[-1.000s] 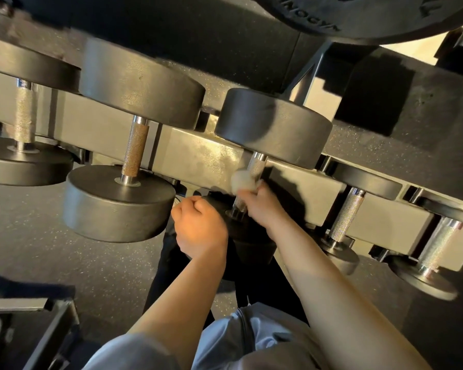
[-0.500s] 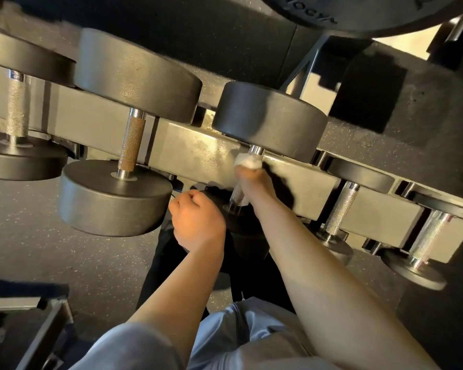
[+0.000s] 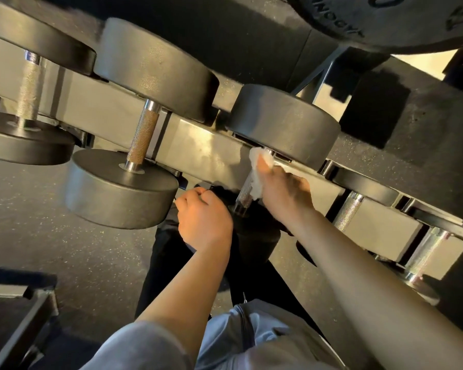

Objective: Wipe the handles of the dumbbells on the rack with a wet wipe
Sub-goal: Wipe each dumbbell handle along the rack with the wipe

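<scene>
Pressing the limp wet wipe (image 3: 257,169) around the stiff knurled handle (image 3: 247,186), the right hand (image 3: 284,190) grips both; the left hand (image 3: 202,217) hangs fisted, seemingly empty.

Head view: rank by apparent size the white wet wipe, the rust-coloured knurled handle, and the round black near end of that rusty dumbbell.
1. Round black near end, clearly largest.
2 and 3. Rust-coloured knurled handle and white wet wipe, held by the right hand: similar, partly hidden, unranked.

Near dumbbell head (image 3: 254,236) behind both forearms.
</scene>
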